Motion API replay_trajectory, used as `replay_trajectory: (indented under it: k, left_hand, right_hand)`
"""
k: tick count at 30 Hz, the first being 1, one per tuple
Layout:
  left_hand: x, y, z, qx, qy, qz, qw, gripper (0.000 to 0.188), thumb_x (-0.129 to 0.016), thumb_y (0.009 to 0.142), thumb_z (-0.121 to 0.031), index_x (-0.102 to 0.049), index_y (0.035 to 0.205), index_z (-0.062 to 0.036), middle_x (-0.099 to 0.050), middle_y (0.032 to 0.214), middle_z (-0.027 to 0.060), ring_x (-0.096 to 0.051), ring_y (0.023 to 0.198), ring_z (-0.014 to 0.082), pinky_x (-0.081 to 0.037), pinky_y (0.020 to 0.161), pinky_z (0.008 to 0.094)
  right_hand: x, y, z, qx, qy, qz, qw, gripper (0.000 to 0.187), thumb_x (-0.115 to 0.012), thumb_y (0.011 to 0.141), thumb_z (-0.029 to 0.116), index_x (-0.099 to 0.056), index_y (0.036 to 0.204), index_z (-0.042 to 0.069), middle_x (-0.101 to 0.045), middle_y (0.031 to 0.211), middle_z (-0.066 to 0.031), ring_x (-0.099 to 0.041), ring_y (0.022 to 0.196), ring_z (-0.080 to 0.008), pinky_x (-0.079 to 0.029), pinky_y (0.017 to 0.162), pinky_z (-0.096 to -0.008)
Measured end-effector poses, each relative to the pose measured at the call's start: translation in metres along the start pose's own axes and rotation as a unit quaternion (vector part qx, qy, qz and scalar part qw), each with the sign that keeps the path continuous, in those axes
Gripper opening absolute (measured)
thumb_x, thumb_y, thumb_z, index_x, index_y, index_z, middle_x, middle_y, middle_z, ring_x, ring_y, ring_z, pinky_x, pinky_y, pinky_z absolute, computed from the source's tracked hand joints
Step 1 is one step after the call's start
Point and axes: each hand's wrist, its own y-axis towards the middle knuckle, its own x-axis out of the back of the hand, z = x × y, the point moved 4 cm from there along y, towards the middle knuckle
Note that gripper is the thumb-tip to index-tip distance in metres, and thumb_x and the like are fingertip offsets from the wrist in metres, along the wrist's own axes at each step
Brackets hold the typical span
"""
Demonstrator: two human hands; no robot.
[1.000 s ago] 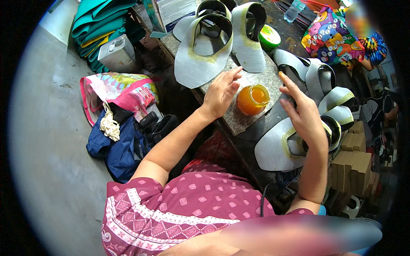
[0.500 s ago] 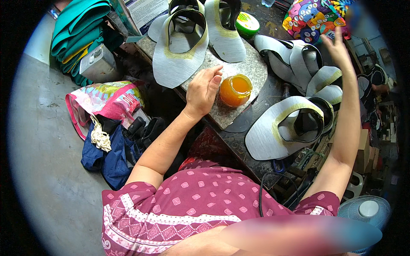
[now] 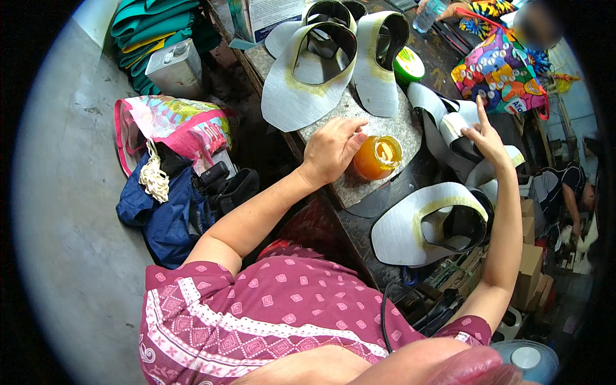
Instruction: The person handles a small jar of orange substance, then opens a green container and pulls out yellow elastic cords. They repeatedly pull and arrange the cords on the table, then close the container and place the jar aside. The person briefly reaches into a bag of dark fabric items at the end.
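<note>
1. The step in hand is judged to be the handling of a grey piece at the right: the right hand (image 3: pixel 492 144) is held over a pile of grey shoe pieces (image 3: pixel 441 138), close beside a pale curved band (image 3: pixel 453 124).
2. On the right hand, the index finger is stretched straight out and the thumb is turned toward the band; whether the band is pinched or merely touched cannot be told.
3. The left hand (image 3: pixel 328 151) is held just beside a glass jar (image 3: pixel 375 160) of orange, glue-like liquid. Its fingers are loosely bent and close together, the thumb is set apart from them, and nothing is seen pinched.
4. The jar is stood upright, uncovered, near the front corner of a stone slab (image 3: pixel 407 114), which is laid on the dark desk (image 3: pixel 359 228).
5. Behind the jar, a wide grey piece (image 3: pixel 301 99) and a narrower one (image 3: pixel 375 93) are rested on the slab; yellow is smeared along their openings. Another yellow-edged piece (image 3: pixel 398 221) is set by the desk's near edge.
6. For any lifting of the band, a firm grip by its edge would be called for, with the tangled neighbours left undisturbed and the open jar cleared.
</note>
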Motion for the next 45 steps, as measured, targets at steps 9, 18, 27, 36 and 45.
replay_trajectory:
  k: [9, 18, 27, 36, 45]
  left_hand:
    - [0.003, 0.003, 0.001, 0.003, -0.011, 0.001, 1.0, 0.04, -0.048, 0.105, -0.037, -0.066, 0.113, -0.0015, -0.069, 0.097, 0.0171, -0.065, 0.091, 0.0364, -0.051, 0.082, 0.0434]
    - [0.0, 0.0, 0.0, -0.002, 0.021, 0.014, 1.0, 0.044, -0.045, 0.107, -0.036, -0.068, 0.113, 0.0004, -0.071, 0.098, 0.0157, -0.066, 0.091, 0.0329, -0.051, 0.082, 0.0392]
    - [0.002, 0.003, 0.002, 0.008, -0.018, 0.009, 1.0, 0.033, -0.051, 0.104, -0.027, -0.067, 0.107, 0.0012, -0.069, 0.1, 0.0195, -0.064, 0.092, 0.0386, -0.051, 0.083, 0.0438]
    - [0.004, 0.004, -0.003, 0.004, -0.003, 0.016, 1.0, 0.038, -0.05, 0.106, -0.03, -0.069, 0.109, 0.002, -0.071, 0.097, 0.0164, -0.068, 0.09, 0.0304, -0.052, 0.081, 0.0366]
    - [0.002, 0.003, 0.001, -0.004, -0.008, 0.032, 0.999, 0.048, -0.044, 0.107, -0.038, -0.07, 0.105, 0.0011, -0.071, 0.1, 0.0187, -0.065, 0.091, 0.0376, -0.051, 0.084, 0.0418]
  right_hand:
    - [0.016, 0.001, 0.008, 0.114, 0.057, -0.112, 0.986, 0.076, -0.048, 0.104, 0.05, -0.014, 0.164, 0.016, -0.026, 0.165, -0.0174, -0.032, 0.15, -0.0305, -0.028, 0.119, -0.0359]
    - [0.082, 0.044, -0.019, 0.143, 0.112, -0.144, 0.973, 0.067, -0.043, 0.106, 0.049, -0.026, 0.162, 0.015, -0.029, 0.165, -0.0159, -0.032, 0.15, -0.0281, -0.025, 0.121, -0.0385]
    - [0.044, 0.123, 0.087, 0.247, -0.024, -0.086, 0.965, 0.065, -0.047, 0.104, 0.053, -0.04, 0.155, 0.015, -0.037, 0.161, -0.014, -0.043, 0.144, -0.0289, -0.035, 0.117, -0.0363]
    - [-0.002, 0.01, 0.169, 0.172, -0.203, 0.222, 0.938, 0.073, -0.068, 0.092, 0.046, -0.041, 0.155, 0.022, -0.064, 0.13, -0.026, -0.063, 0.12, -0.0391, -0.048, 0.104, -0.0426]
    - [-0.02, -0.058, 0.158, 0.22, -0.203, 0.238, 0.924, 0.08, -0.075, 0.084, 0.029, -0.04, 0.155, 0.019, -0.07, 0.111, -0.0251, -0.069, 0.094, -0.0399, -0.054, 0.088, -0.0459]
